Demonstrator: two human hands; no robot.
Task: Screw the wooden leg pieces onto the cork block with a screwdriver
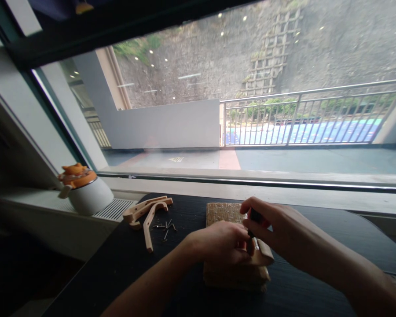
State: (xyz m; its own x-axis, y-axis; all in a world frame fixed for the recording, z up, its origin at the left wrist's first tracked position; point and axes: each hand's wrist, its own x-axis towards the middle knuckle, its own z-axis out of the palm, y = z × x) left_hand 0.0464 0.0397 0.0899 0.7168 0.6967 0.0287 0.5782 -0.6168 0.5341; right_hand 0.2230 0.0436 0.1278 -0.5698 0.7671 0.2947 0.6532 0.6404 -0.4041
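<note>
My right hand (pixel 267 215) is closed around the black handle of a screwdriver (pixel 256 215), held steeply over a light wooden piece (pixel 265 254). With curled fingers, my left hand (pixel 222 242) grips that wooden piece close to the tool's lower end; the tip is hidden by the fingers. The piece rests on a brown block (pixel 224 211) that looks wrapped in clear film. Left of my hands, curved wooden parts (pixel 150 224) with holes lie on the dark table (pixel 119 273). Beside them are several loose screws (pixel 166 226).
A white rounded container (pixel 92 196) with an orange animal-shaped top (pixel 75 174) stands on the ledge at left, by a vent grille (pixel 114 209). Behind the table run a windowsill (pixel 191 187) and a large window. Outside is a metal railing (pixel 298 119).
</note>
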